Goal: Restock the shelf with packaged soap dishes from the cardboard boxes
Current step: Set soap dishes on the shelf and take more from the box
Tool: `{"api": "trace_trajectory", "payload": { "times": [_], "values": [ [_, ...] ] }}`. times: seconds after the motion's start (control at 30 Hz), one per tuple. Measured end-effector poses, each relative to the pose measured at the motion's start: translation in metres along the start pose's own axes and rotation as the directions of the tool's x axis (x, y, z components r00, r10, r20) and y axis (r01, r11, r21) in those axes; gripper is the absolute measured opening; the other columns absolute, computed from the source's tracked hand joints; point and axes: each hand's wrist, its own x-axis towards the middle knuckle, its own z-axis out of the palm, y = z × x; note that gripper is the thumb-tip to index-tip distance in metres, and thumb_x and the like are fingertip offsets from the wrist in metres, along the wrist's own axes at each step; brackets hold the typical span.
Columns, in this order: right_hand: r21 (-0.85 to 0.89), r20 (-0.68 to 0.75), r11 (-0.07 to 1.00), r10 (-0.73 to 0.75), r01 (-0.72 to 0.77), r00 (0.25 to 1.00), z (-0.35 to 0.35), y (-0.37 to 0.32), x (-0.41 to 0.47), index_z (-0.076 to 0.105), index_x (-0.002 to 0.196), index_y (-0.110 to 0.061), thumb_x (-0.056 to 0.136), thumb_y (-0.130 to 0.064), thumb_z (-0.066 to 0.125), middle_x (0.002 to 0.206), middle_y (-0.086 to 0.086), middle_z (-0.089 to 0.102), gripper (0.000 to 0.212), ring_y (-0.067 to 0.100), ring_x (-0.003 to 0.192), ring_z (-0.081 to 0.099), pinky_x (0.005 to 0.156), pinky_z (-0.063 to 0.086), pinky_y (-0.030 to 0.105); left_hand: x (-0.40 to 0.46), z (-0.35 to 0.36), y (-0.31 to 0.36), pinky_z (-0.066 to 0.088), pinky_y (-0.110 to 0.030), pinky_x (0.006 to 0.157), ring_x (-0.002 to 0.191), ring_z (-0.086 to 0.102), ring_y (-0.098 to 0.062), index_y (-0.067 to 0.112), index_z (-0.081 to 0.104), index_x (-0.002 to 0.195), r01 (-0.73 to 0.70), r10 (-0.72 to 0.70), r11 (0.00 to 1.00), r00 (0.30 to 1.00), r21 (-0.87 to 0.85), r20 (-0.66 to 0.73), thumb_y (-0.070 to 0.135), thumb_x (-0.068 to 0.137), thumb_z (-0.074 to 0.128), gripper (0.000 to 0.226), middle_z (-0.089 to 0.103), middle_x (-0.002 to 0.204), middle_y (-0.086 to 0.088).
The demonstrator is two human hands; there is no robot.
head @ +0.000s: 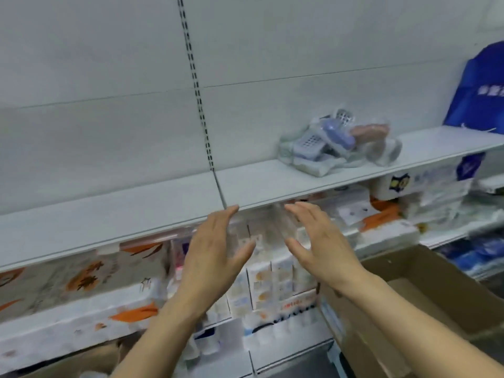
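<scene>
A pile of packaged soap dishes (pixel 338 144) in clear wrap, bluish and pinkish, lies on the white shelf (pixel 163 203) right of the slotted upright. My left hand (pixel 215 249) and my right hand (pixel 319 241) are raised side by side just below the shelf's front edge, palms facing each other, fingers straight, nothing in either. An open cardboard box (pixel 403 304) sits low at the right, beside my right forearm. The frame is motion-blurred.
Below the shelf stand packs of tissue and paper goods (pixel 81 290) with orange print, and small white cartons (pixel 270 282). A blue bag (pixel 480 88) hangs at the far right. A second cardboard edge (pixel 90 358) shows at the bottom left.
</scene>
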Motion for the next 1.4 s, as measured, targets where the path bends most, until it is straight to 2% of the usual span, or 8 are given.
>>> {"api": "trace_trajectory", "payload": {
  "times": [0.07,0.27,0.47,0.63,0.7,0.97,1.13,1.4],
  "values": [
    [-0.026,-0.028,0.999,0.038,-0.038,0.999,-0.018,0.029,0.011,0.037,0.146,-0.027,0.092,-0.034,0.059,0.148,-0.007,0.035,0.058,0.017,0.134,0.037,0.104,0.042,0.041,0.031,0.023,0.014,0.028,-0.022,0.106,0.133,0.038,-0.009,0.027,0.036,0.147,-0.042,0.043,0.999,0.998,-0.030,0.036,0.040,0.089,0.066,0.066,0.045,0.142,0.008],
    [-0.073,-0.076,0.987,0.135,-0.141,0.988,-0.061,0.123,0.071,0.036,0.146,-0.028,0.092,-0.037,0.060,0.147,-0.007,0.035,0.060,0.014,0.135,0.035,0.104,0.039,0.034,0.141,0.086,0.033,0.032,-0.030,0.111,0.136,0.037,-0.011,0.027,0.032,0.150,-0.093,0.099,0.992,0.992,-0.080,0.075,0.044,0.090,0.065,0.070,0.040,0.148,0.007],
    [-0.093,-0.102,0.950,0.288,-0.298,0.952,-0.080,0.212,0.173,0.031,0.146,-0.029,0.091,-0.042,0.061,0.148,-0.003,0.035,0.065,0.020,0.134,0.036,0.101,0.042,0.042,0.268,0.152,0.039,0.041,-0.034,0.106,0.131,0.044,-0.013,0.027,0.032,0.148,-0.067,0.082,0.989,0.990,-0.129,0.115,0.047,0.088,0.067,0.073,0.042,0.147,0.004],
    [-0.026,-0.024,0.911,0.411,-0.412,0.911,-0.068,0.269,0.254,0.036,0.140,-0.024,0.078,-0.054,0.069,0.137,0.004,0.045,0.077,0.026,0.127,0.044,0.098,0.043,0.042,0.361,0.217,0.041,0.043,-0.039,0.101,0.133,0.040,-0.024,0.026,0.024,0.151,0.053,-0.063,0.997,0.975,0.055,0.213,0.066,0.079,0.065,0.092,0.038,0.149,-0.001],
    [0.026,0.018,0.908,0.417,-0.418,0.909,-0.057,0.283,0.272,0.031,0.140,-0.032,0.069,-0.061,0.071,0.135,-0.001,0.045,0.086,0.023,0.124,0.046,0.096,0.047,0.044,0.380,0.241,0.039,0.039,-0.039,0.099,0.134,0.036,-0.025,0.024,0.020,0.151,0.097,-0.127,0.986,0.962,0.134,0.242,0.073,0.074,0.064,0.102,0.033,0.150,-0.002],
    [0.058,-0.011,0.911,0.411,-0.409,0.912,-0.035,0.299,0.295,0.028,0.141,-0.038,0.065,-0.064,0.073,0.124,-0.003,0.049,0.092,0.020,0.113,0.050,0.089,0.051,0.045,0.405,0.272,0.035,0.040,-0.041,0.095,0.131,0.033,-0.026,0.026,0.013,0.152,0.116,-0.163,0.971,0.961,0.207,0.222,0.065,0.074,0.067,0.102,0.034,0.144,-0.005],
    [0.238,-0.086,0.914,0.357,-0.329,0.930,-0.043,0.284,0.287,0.036,0.135,-0.037,0.067,-0.062,0.074,0.109,-0.012,0.056,0.082,0.011,0.094,0.060,0.080,0.055,0.043,0.387,0.230,0.036,0.042,-0.040,0.096,0.127,0.037,-0.024,0.030,0.018,0.151,0.167,-0.176,0.982,0.978,0.086,0.109,0.056,0.071,0.074,0.101,0.038,0.139,-0.002],
    [0.309,0.017,0.904,0.307,-0.297,0.952,-0.049,0.247,0.244,0.029,0.138,-0.039,0.058,-0.080,0.068,0.122,-0.010,0.055,0.098,0.014,0.104,0.060,0.089,0.053,0.046,0.289,0.167,0.037,0.044,-0.038,0.097,0.123,0.043,-0.019,0.030,0.025,0.149,0.285,-0.293,0.950,0.955,-0.125,-0.050,0.055,0.070,0.078,0.098,0.043,0.134,0.002]
  ]
}}
